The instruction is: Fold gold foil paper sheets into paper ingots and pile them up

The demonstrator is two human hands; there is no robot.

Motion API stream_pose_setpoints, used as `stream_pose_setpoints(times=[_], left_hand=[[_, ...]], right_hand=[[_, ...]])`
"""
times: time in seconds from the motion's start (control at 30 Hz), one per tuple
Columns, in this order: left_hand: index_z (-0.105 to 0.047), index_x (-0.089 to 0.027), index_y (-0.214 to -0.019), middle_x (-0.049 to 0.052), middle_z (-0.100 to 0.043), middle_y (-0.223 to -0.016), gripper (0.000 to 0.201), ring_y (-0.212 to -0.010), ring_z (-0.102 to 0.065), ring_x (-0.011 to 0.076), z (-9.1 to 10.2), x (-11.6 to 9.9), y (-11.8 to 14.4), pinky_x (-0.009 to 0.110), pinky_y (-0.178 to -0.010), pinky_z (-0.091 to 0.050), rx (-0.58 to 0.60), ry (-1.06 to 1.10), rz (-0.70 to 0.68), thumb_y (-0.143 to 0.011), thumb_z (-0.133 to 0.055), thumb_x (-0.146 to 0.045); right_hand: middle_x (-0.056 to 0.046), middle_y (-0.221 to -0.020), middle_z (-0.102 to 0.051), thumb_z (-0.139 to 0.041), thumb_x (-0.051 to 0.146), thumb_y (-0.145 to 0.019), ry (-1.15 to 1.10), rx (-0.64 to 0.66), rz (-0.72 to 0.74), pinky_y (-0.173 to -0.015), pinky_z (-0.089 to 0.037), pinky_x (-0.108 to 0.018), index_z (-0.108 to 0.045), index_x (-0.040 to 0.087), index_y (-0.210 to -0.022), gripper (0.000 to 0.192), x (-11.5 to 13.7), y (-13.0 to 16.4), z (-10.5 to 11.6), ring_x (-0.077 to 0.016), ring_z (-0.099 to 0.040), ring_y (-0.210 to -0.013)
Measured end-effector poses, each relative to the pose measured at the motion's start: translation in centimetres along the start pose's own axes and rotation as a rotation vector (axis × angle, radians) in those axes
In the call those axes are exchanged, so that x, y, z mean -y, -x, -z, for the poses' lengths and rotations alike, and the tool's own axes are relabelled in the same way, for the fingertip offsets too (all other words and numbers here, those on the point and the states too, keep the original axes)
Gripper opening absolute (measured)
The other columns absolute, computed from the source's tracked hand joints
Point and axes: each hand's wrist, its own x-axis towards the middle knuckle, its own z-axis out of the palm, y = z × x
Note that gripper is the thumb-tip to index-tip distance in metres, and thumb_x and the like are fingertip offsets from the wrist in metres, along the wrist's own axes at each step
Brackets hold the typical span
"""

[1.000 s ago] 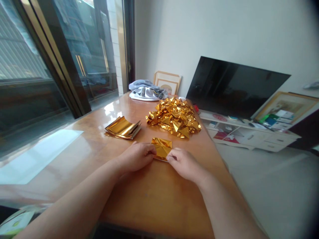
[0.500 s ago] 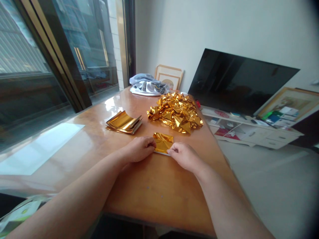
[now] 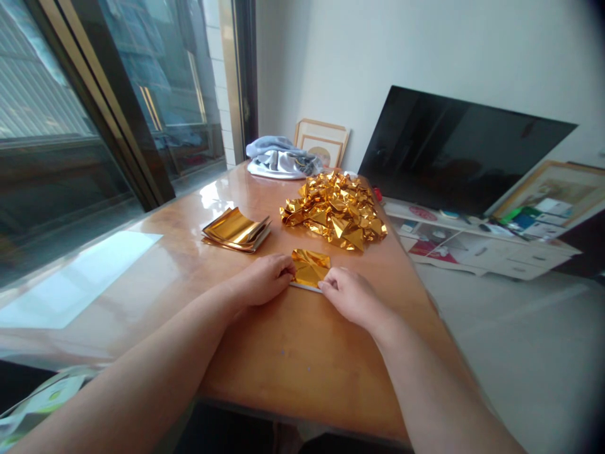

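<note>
A sheet of gold foil paper (image 3: 311,268), creased and with a pale strip along its near edge, lies on the table between my hands. My left hand (image 3: 270,277) is closed on the sheet's left near corner. At the right near corner, my right hand (image 3: 347,291) pinches the same sheet with thumb and fingers. Just beyond to the left rests a stack of gold foil sheets (image 3: 236,228), slightly curled. Behind the sheet, to the right, is a heap of folded gold foil pieces (image 3: 338,211).
The glossy wooden table (image 3: 302,366) ends on the right above a pale floor. Bundled cloth (image 3: 281,157) and framed pictures (image 3: 322,140) are at the far end. A television (image 3: 458,148) stands on a white cabinet (image 3: 486,249) at right. Glass doors (image 3: 161,94) line the left.
The view has shifted very slightly. Both hands keep their hold at the sheet's near corners, with hardly any visible movement.
</note>
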Motion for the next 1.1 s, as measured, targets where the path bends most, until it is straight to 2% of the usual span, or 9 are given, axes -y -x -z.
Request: stream_pose_setpoints(times=[0.33,0.5,0.73,0.93,1.1], left_hand=[[-0.063,-0.02,-0.088,0.005,-0.065,-0.09,0.013,-0.081,-0.06,0.0188,0.0,-0.5,0.2,0.028,-0.071,-0.046,-0.016,-0.09,-0.036,-0.087,-0.05,-0.019],[-0.062,-0.019,-0.089,0.005,-0.065,-0.09,0.013,-0.082,-0.06,0.0191,0.1,0.0,0.1,0.028,-0.072,-0.046,-0.006,-0.048,-0.037,-0.087,-0.05,-0.02],[-0.063,-0.019,-0.094,0.005,-0.067,-0.096,0.021,-0.09,-0.062,0.0203,0.6,0.3,-0.1,0.031,-0.082,-0.047,0.034,0.021,0.003,-0.092,-0.042,-0.022],[-0.06,-0.019,-0.087,0.003,-0.064,-0.087,0.02,-0.078,-0.059,0.0182,0.7,0.1,0.0,0.028,-0.07,-0.044,0.045,0.034,0.003,-0.094,-0.047,-0.032],[-0.058,-0.02,-0.086,0.002,-0.062,-0.084,0.005,-0.074,-0.055,0.0169,0.3,0.3,0.1,0.026,-0.065,-0.04,0.029,-0.03,-0.024,-0.085,-0.053,-0.021]], right_hand=[[-0.006,-0.084,-0.067,-0.057,0.031,-0.092,0.088,-0.029,0.019,-0.068,-0.035,-0.03,-0.056,0.023,-0.075,0.019,0.6,0.5,-0.2,-0.02,-0.06,-0.079],[-0.007,-0.086,-0.067,-0.055,0.03,-0.092,0.103,-0.034,0.021,-0.071,-0.037,-0.031,-0.055,0.023,-0.075,0.018,0.9,0.6,-0.1,-0.0215,-0.061,-0.084],[-0.007,-0.085,-0.066,-0.055,0.03,-0.092,0.115,-0.038,0.012,-0.069,-0.036,-0.031,-0.055,0.022,-0.075,0.019,1.0,0.6,0.0,-0.0202,-0.06,-0.08],[-0.006,-0.086,-0.067,-0.055,0.031,-0.093,0.125,-0.014,-0.01,-0.071,-0.037,-0.029,-0.057,0.021,-0.078,0.018,1.1,0.5,0.0,-0.0183,-0.061,-0.082],[-0.005,-0.086,-0.066,-0.054,0.033,-0.093,0.128,-0.01,-0.016,-0.07,-0.035,-0.027,-0.057,0.021,-0.079,0.019,1.1,0.6,0.1,-0.0168,-0.06,-0.08]])
